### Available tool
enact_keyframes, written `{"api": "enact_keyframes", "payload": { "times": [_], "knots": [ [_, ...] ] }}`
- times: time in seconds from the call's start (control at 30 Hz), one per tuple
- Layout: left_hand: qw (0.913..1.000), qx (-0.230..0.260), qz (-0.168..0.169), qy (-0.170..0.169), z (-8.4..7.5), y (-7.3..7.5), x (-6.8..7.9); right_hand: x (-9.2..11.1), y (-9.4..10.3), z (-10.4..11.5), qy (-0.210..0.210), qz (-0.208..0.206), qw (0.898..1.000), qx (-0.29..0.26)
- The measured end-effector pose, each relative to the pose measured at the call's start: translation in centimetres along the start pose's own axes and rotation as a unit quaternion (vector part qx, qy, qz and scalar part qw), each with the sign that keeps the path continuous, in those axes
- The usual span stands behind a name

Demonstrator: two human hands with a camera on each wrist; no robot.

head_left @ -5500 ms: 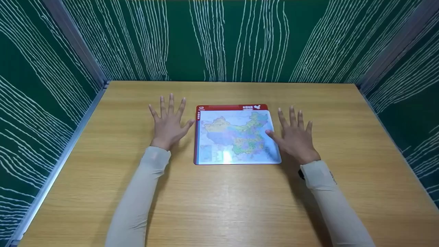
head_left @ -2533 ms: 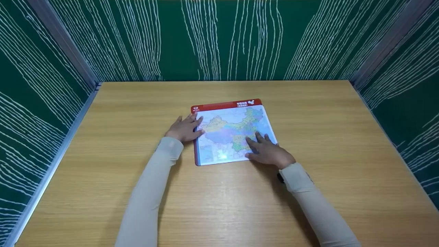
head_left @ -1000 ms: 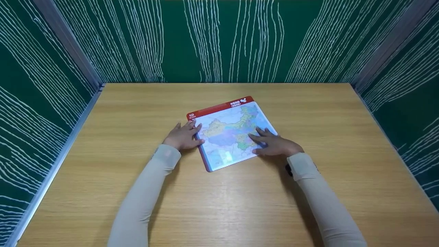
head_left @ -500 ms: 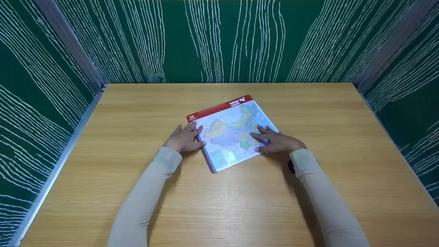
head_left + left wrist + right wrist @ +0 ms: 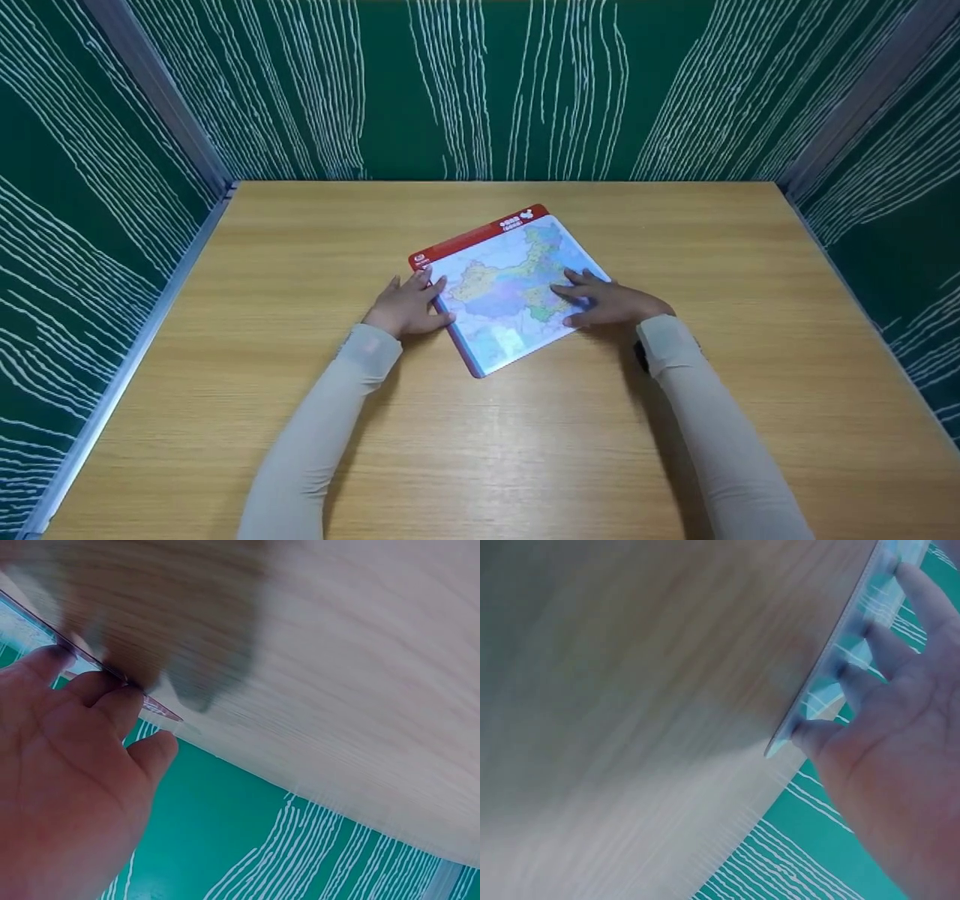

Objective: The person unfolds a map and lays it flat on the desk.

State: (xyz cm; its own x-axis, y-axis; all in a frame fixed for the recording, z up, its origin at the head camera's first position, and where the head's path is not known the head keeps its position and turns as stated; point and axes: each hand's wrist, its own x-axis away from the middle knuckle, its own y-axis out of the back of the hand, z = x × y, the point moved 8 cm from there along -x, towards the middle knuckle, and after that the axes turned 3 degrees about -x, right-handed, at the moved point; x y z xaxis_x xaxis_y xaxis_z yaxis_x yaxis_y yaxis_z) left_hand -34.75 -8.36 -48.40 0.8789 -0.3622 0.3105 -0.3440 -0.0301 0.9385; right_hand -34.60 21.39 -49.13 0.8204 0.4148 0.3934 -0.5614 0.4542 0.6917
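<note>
A thin map board (image 5: 495,292) with a red top strip lies flat on the table, turned so that its top right corner points away from me. My left hand (image 5: 405,307) rests at its left edge, fingertips on the border; in the left wrist view those fingers (image 5: 124,701) touch the board's edge. Over the lower right part lies my right hand (image 5: 611,300), its fingers spread on the printed surface. The right wrist view shows its fingertips (image 5: 866,628) pressing on the glossy board (image 5: 829,675). Neither hand curls round the board.
The wooden table (image 5: 480,450) stretches around the board on all sides. Green panels (image 5: 397,90) with wavy white lines stand behind it and at both sides, with grey posts (image 5: 172,90) at the corners.
Both hands have come in from beside the board onto it. The board has turned counterclockwise under them, its top right corner swinging away and left, and has kept turning slightly over the last second.
</note>
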Motion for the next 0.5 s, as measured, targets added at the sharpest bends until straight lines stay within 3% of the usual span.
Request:
{"api": "enact_keyframes", "payload": {
  "times": [0.2, 0.5],
  "knots": [
    [1.0000, -0.009, -0.002, 0.000, -0.26, -0.35, -0.08, -0.37, 0.32, -0.24, 0.015, -0.002, 1.000, -0.001],
    [0.9998, -0.004, 0.005, 0.018, -0.08, -0.47, -0.28, -0.62, 0.53, -0.58, 0.003, -0.013, 1.000, -0.007]
  ]
}}
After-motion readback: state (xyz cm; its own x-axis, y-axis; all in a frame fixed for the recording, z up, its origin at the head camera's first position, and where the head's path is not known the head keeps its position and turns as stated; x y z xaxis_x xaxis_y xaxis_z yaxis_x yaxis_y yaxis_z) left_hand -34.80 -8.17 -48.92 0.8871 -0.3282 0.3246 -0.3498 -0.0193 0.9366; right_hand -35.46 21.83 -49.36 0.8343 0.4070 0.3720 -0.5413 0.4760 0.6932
